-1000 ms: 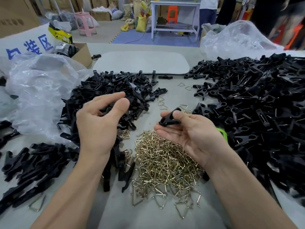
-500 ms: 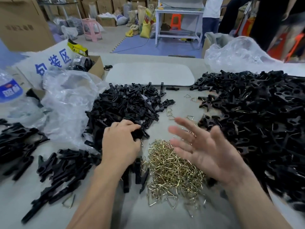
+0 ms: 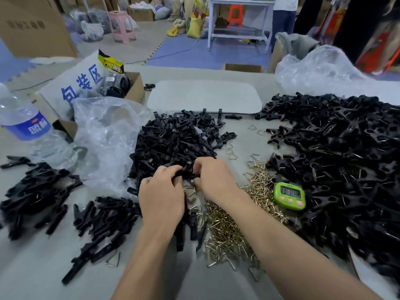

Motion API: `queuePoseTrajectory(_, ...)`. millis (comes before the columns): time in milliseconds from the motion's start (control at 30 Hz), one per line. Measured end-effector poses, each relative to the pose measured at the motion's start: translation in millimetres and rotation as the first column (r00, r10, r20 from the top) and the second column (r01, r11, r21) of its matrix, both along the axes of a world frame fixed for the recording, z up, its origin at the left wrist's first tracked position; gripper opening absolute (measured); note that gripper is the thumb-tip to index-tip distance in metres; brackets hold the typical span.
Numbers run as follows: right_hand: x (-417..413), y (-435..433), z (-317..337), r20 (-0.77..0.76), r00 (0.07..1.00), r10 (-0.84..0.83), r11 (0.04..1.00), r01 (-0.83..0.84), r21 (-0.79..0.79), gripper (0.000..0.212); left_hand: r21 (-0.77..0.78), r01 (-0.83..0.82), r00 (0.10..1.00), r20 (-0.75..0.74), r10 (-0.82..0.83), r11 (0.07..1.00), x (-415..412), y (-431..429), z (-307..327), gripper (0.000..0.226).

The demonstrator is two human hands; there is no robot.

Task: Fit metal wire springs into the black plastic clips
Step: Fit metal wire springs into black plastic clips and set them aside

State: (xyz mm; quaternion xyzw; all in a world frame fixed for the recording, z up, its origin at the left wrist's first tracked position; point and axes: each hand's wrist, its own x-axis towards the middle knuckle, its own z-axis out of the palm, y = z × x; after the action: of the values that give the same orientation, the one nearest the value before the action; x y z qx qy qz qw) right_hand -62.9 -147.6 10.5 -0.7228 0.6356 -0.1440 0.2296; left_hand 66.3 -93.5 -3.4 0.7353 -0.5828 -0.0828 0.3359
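Here the left hand (image 3: pixel 161 195) and right hand (image 3: pixel 214 178) meet, fingers curled from both sides round one black clip (image 3: pixel 187 173), pinched between them. The clip sits at the near edge of the middle clip pile (image 3: pixel 175 141). Springs (image 3: pixel 229 224) lie heaped under the right wrist, beside a green timer (image 3: pixel 289 195).
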Motion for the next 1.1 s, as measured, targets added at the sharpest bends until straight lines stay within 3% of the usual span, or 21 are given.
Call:
queuePoseTrajectory(100, -12, 2, 4, 0.081, 0.994, -0.076, 0.997, 0.075, 0.018, 0.017, 0.042, -0.007, 0.996, -0.086, 0.010, 0.999, 3, 8, 9, 0.034)
queuePoseTrajectory(167, -23, 8, 6, 0.304, 0.939, -0.163, 0.986, 0.151, 0.064, 0.012, 0.058, -0.001, 0.989, -0.148, 0.009, 0.998, 5, 12, 15, 0.037)
queuePoseTrajectory(233, -33, 19, 10, 0.576, 0.782, -0.239, 0.971, 0.172, 0.168, 0.015, 0.051, 0.010, 0.965, -0.260, 0.004, 0.999, 2, 15, 19, 0.038)
queuePoseTrajectory(300, -39, 31, 11, 0.739, 0.619, -0.267, 0.961, 0.116, 0.250, 0.024, 0.043, 0.089, 0.894, -0.444, -0.061, 0.995, -4, 18, 21, 0.039)
queuePoseTrajectory(367, -43, 42, 12, 0.819, 0.514, -0.256, 0.962, 0.049, 0.270, 0.028, 0.034, 0.203, 0.811, -0.567, -0.148, 0.979, -13, 20, 24, 0.039)
queuePoseTrajectory(467, -53, 51, 13, 0.860, 0.426, -0.282, 0.952, 0.011, 0.306, 0.021, 0.025, 0.261, 0.801, -0.564, -0.202, 0.965, -30, 22, 26, 0.038)
queuePoseTrajectory(600, -74, 55, 15, 0.830, 0.502, -0.241, 0.965, 0.031, 0.262, 0.020, 0.046, 0.250, 0.813, -0.553, -0.184, 0.967, -55, 26, 23, 0.036)
queuePoseTrajectory(733, -92, 57, 17, 0.792, 0.559, -0.244, 0.969, 0.120, 0.214, 0.024, 0.031, 0.237, 0.878, -0.435, -0.200, 0.971, -79, 30, 22, 0.038)
queuePoseTrajectory(900, -113, 61, 14, 0.763, 0.590, -0.265, 0.964, 0.140, 0.226, 0.018, -0.011, 0.229, 0.898, -0.384, -0.216, 0.973, -97, 34, 22, 0.039)
queuePoseTrajectory(1100, -126, 67, 14, 0.747, 0.618, -0.244, 0.970, 0.151, 0.192, 0.033, 0.017, 0.236, 0.946, -0.231, -0.226, 0.972, -113, 36, 25, 0.032)
